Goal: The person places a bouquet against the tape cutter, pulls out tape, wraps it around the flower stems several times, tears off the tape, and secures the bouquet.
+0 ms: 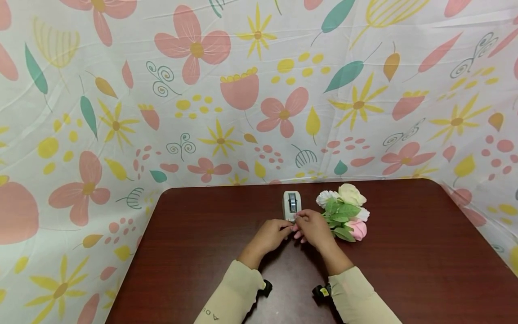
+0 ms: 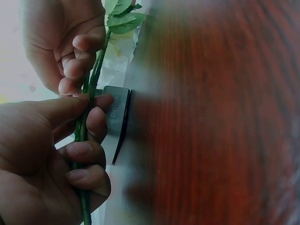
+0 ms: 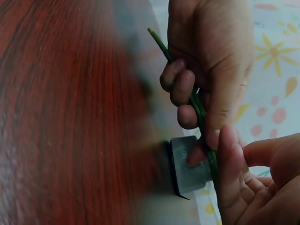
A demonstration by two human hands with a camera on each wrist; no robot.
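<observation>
1. The left hand (image 1: 270,235) and the right hand (image 1: 313,228) meet at the middle of the dark wooden bench (image 1: 202,234), just in front of a small grey tape dispenser (image 1: 292,205).
2. Both hands hold the green stems (image 2: 86,117) of a bunch of artificial flowers (image 1: 345,211) — the blooms and leaves lie on the bench just right of the right hand, the stems running left into the grip.
3. In the left wrist view, the left hand's fingers (image 2: 86,152) are curled round the stems, with the thumb laid along them on the near side; the stems pass between thumb and fingers and come out below the hand.
4. The right hand's fingers (image 3: 180,86) are also curled on the stems, a little further toward the leaves; the right wrist view shows the stems slanting through the fist, the cut end poking out past the knuckles.
5. The two grips sit just beside each other on the stems — fingertips of one hand nearly touching those of the other.
6. The tape dispenser stands directly behind the held stretch of stem, its cutter end facing the hands; whether any tape is on the stems cannot be told.
7. A flower-patterned cloth (image 1: 243,90) hangs behind and around the bench.
8. Both forearms wear pale beige sleeves (image 1: 234,292).
</observation>
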